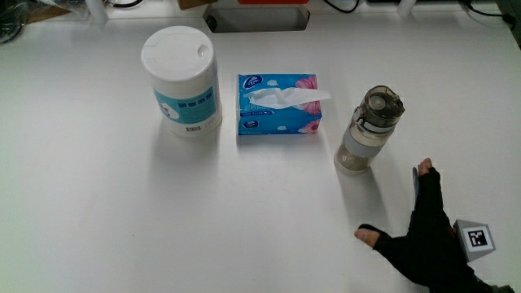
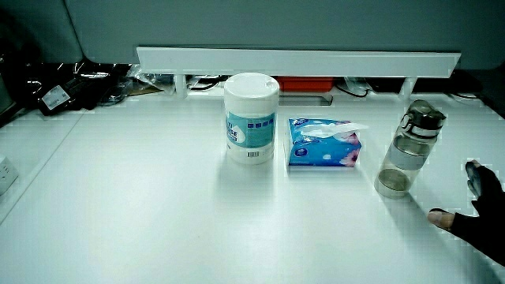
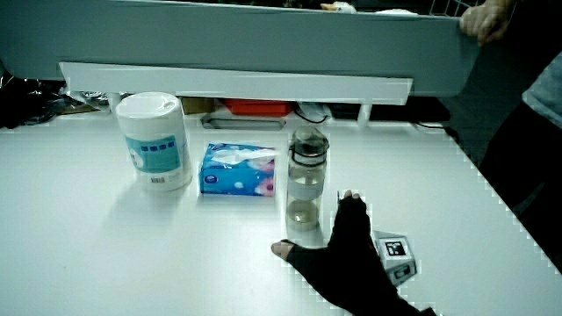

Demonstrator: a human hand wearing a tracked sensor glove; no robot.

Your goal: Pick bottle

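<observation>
We start with the white wipes canister [image 1: 181, 80], which stands upright on the white table [image 1: 122, 212] with its lid shut and a pale blue label around its body. Just beside it, with a small gap between them, lies the blue tissue box [image 1: 278, 104], flat on the table, with a white tissue sticking out of its slot. Next in the row we find the bottle [image 1: 368, 132]. It is clear with a pale band around its middle and a dark grey cap, and it stands upright near the tissue box without touching it. All three things form a line along the table, roughly equally far from us, and in both side views they stand in front of the low white partition [image 2: 300, 59].

The hand [image 1: 427, 236] rests low over the table, nearer to us than the bottle and just beside it. We see its fingers [image 1: 428, 181] stretched toward the bottle and the thumb [image 1: 368, 235] spread wide, so the hand is spread out and holds nothing. In the main view a strip of bare table separates the fingertips from the bottle's base. The patterned cube [image 1: 476, 238] sits on the back of the glove, also visible in a side view [image 3: 395, 254].
</observation>
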